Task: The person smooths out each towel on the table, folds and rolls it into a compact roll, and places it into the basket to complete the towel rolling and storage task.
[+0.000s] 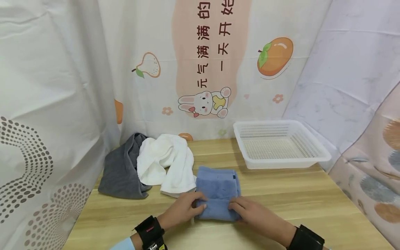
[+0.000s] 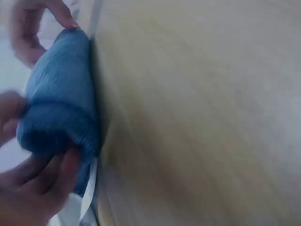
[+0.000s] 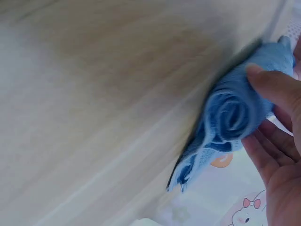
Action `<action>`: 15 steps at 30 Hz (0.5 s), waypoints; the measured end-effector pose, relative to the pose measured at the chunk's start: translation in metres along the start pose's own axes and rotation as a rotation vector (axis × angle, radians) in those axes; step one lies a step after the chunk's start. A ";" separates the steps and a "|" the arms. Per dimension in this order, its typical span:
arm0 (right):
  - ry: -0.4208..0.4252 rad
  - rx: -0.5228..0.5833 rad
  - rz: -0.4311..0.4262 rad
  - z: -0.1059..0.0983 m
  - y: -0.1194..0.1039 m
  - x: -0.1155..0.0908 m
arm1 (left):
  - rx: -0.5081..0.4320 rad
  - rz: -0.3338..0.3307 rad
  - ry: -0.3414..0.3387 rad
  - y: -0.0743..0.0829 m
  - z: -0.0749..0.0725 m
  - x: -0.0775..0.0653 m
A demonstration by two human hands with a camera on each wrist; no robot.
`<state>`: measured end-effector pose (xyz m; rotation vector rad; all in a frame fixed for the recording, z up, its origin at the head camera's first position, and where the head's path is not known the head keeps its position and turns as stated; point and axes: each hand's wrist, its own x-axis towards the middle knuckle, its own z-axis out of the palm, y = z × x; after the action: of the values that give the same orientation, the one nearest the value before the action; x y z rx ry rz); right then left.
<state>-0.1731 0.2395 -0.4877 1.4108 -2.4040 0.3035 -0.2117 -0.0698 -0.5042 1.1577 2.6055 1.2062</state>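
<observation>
A blue towel (image 1: 217, 189) lies on the wooden table in front of me, its near end rolled up and its far end flat with a small dark tag. My left hand (image 1: 185, 208) grips the left end of the roll, thumb and fingers curled about it. At the other end, my right hand (image 1: 254, 215) holds the roll between thumb and fingers. The right wrist view shows the spiral end of the rolled towel (image 3: 233, 115) beside the right thumb. In the left wrist view, the roll (image 2: 63, 80) has a hollow end by the left fingers.
A white towel (image 1: 167, 163) lies loosely crumpled to the left of the blue one, its lower edge close to it. Farther left is a dark grey towel (image 1: 120, 170). At the back right stands a white plastic basket (image 1: 281, 161). Printed curtains enclose the table.
</observation>
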 end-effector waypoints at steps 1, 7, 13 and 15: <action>-0.013 -0.003 0.003 0.001 0.000 -0.001 | 0.062 0.042 0.033 0.001 0.001 -0.001; -0.019 0.026 0.035 0.005 -0.001 0.001 | 0.316 0.265 0.133 0.003 0.004 -0.006; -0.023 0.077 0.071 0.007 0.002 0.003 | 0.456 0.387 0.068 -0.002 -0.001 -0.013; -0.028 0.037 0.062 0.007 0.002 0.001 | 0.497 0.444 0.047 -0.005 -0.001 -0.014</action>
<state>-0.1765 0.2369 -0.4936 1.3666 -2.4804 0.3479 -0.2049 -0.0811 -0.5103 1.8908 2.8680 0.6249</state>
